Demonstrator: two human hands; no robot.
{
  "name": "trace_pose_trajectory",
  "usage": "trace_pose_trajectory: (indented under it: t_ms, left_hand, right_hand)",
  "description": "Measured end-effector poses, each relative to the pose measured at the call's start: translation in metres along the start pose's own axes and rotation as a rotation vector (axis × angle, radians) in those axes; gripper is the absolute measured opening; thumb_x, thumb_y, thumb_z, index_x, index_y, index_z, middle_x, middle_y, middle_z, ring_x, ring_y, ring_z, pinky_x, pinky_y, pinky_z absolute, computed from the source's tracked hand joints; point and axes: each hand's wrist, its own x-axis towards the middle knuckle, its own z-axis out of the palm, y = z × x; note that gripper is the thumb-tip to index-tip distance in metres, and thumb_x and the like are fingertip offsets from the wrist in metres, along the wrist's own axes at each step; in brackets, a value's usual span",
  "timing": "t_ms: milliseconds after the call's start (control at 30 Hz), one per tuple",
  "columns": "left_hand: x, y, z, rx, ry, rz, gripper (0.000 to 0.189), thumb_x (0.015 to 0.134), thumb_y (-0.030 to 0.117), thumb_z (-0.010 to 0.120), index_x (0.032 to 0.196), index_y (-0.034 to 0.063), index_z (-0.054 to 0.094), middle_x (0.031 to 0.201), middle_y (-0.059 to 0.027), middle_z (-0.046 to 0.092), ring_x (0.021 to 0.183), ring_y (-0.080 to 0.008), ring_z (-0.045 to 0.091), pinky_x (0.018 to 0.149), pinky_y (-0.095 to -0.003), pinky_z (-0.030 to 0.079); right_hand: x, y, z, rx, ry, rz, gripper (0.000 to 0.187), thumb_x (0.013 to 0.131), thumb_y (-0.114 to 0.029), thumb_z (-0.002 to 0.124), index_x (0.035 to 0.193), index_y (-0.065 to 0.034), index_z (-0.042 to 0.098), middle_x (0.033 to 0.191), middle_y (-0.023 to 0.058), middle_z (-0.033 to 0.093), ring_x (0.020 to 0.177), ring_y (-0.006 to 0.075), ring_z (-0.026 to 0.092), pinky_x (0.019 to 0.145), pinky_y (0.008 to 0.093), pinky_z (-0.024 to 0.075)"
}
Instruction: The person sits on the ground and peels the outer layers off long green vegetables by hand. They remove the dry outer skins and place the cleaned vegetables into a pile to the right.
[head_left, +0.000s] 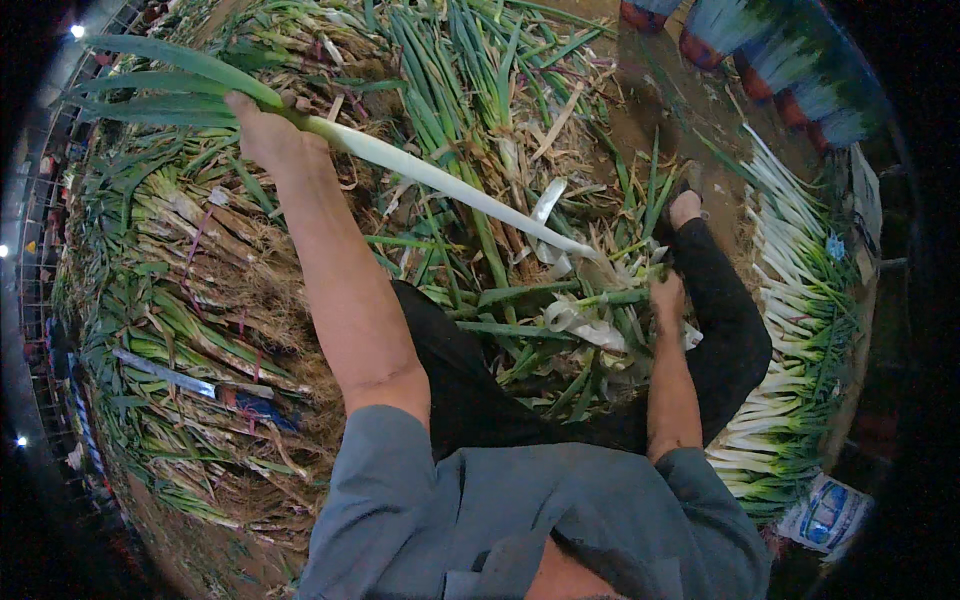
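Observation:
My left hand (274, 135) is closed around the upper stalk of a long Welsh onion (442, 180), just below its green leaves. The smooth white stem slants down to the right, and its root end lies close to my right hand (666, 296). Between the fingers of that hand is a green leaf strip (634, 295), partly blurred. Under the stem and between my legs lies a heap of peeled leaves and pale skins (592, 322).
Untrimmed, rooted onion bundles (247, 270) tied with pinkish string fill the left side. A knife (165, 371) rests on them. More leafy onions (450, 82) lie ahead. Cleaned white onions (784, 300) form a long row at right, near a printed bag (825, 514).

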Motion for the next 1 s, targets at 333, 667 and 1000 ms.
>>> trace_pose_trajectory:
  t_ms: [333,667,1000]
  left_hand:
    - [-0.051,-0.030,0.040,0.006,0.015,-0.157,0.045,0.110,0.043,0.050,0.129,0.0018,0.050,0.110,-0.0081,0.057,0.102,-0.0225,0.057,0.089,-0.0465,0.049]
    - [-0.069,-0.063,0.050,0.001,0.012,-0.267,0.036,0.110,0.032,0.051,0.124,-0.0018,0.052,0.105,-0.0074,0.055,0.093,-0.0213,0.057,0.083,-0.0419,0.051]
    - [-0.048,-0.038,0.032,-0.109,0.011,-0.207,0.041,0.111,0.043,0.045,0.115,0.0033,0.054,0.090,-0.0090,0.059,0.072,-0.0223,0.055,0.062,-0.0423,0.050]
  right_hand:
    - [-0.107,-0.278,-0.129,0.795,-0.112,-0.925,0.057,0.088,-0.023,0.082,0.138,-0.0022,0.062,0.130,0.0159,0.067,0.116,0.0237,0.067,0.099,0.0371,0.0532]
    - [-0.124,-0.351,-0.109,0.925,0.369,-1.017,0.024,0.089,-0.007,0.076,0.112,-0.0029,0.074,0.107,0.0125,0.075,0.100,0.0255,0.071,0.089,0.0380,0.0543]
    - [0.033,-0.141,-0.098,0.823,0.219,-0.303,0.031,0.101,-0.027,0.063,0.116,0.0009,0.065,0.101,0.0158,0.067,0.089,0.0300,0.063,0.080,0.0436,0.0509]
